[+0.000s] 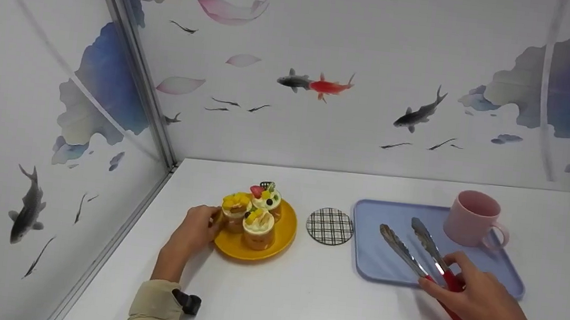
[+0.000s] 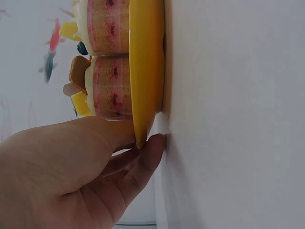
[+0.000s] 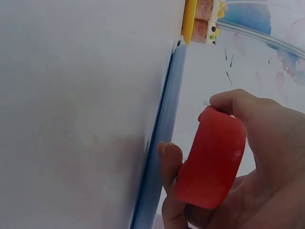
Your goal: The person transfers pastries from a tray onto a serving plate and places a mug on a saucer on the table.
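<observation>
A yellow plate [image 1: 285,237] on the left of the table carries three dessert cups [image 1: 258,234] topped with cream and fruit. My left hand [image 1: 196,233] pinches the plate's left rim, thumb above and fingers below, as the left wrist view shows. In my right hand [image 1: 482,297] is a pair of tongs [image 1: 454,284] with red handles and metal tips. The tongs' tips are spread apart over the blue tray [image 1: 374,267]. From the right wrist view, the red handle end [image 3: 212,157] sits between my thumb and fingers.
A pink mug [image 1: 469,219] stands at the tray's back right, its handle pointing right. Between plate and tray lies a round checked coaster [image 1: 330,227]. Printed walls [image 1: 319,132] rise behind the table and along its left side.
</observation>
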Demonstrator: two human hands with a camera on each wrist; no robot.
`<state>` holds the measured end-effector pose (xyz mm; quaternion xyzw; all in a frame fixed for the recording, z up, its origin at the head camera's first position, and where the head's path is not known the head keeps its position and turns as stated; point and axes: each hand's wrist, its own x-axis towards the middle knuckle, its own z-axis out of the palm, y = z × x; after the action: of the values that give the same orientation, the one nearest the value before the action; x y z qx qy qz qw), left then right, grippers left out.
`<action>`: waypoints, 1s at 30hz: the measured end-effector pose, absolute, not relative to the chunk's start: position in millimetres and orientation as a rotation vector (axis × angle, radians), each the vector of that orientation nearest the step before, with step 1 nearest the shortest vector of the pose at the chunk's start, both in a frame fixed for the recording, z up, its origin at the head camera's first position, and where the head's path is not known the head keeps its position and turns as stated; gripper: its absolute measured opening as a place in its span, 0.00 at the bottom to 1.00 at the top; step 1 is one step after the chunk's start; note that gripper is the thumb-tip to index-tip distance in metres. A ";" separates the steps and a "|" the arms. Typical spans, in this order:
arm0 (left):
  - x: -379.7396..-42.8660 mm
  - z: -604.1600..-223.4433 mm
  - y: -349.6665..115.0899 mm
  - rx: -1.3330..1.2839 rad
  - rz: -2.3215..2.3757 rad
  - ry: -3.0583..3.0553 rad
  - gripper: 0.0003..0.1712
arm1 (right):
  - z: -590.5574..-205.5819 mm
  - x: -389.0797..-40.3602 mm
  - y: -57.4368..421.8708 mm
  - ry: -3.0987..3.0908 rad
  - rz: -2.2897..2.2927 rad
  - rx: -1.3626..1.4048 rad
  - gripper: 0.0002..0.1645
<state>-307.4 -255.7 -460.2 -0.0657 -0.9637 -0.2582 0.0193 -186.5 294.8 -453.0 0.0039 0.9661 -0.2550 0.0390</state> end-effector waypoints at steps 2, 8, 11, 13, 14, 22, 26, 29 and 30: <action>-307.1 -459.7 -255.3 -0.203 -0.806 -2.992 0.18 | -453.3 -185.0 297.6 2.945 -0.777 0.027 0.50; -305.7 -457.3 -254.8 -0.216 -0.815 -2.987 0.19 | -453.1 -180.8 307.0 2.889 -0.767 0.076 0.54; -304.2 -457.2 -255.4 -0.194 -0.820 -2.989 0.19 | -453.3 -179.0 311.3 2.852 -0.769 0.107 0.57; -303.4 -457.5 -255.5 -0.168 -0.829 -2.999 0.19 | -453.6 -177.9 314.9 2.834 -0.763 0.125 0.59; -303.2 -457.9 -255.4 -0.159 -0.832 -3.004 0.20 | -453.9 -177.2 317.1 2.827 -0.756 0.135 0.59; -305.0 -459.8 -253.5 -0.201 -0.817 -3.002 0.16 | -459.3 -169.2 335.2 2.833 -0.679 0.182 0.59; -304.7 -459.0 -253.7 -0.182 -0.831 -3.008 0.18 | -459.0 -166.3 341.1 2.829 -0.662 0.182 0.59; -303.4 -459.1 -254.4 -0.169 -0.833 -3.003 0.18 | -457.9 -164.8 343.2 2.828 -0.647 0.193 0.61; -303.1 -459.2 -254.6 -0.173 -0.828 -2.998 0.18 | -457.7 -164.3 343.4 2.829 -0.636 0.197 0.62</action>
<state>-303.1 -254.6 -459.2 -0.0555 -0.9623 -0.2658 0.0131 -164.3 343.4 -457.7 0.0673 0.9667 -0.2174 0.1173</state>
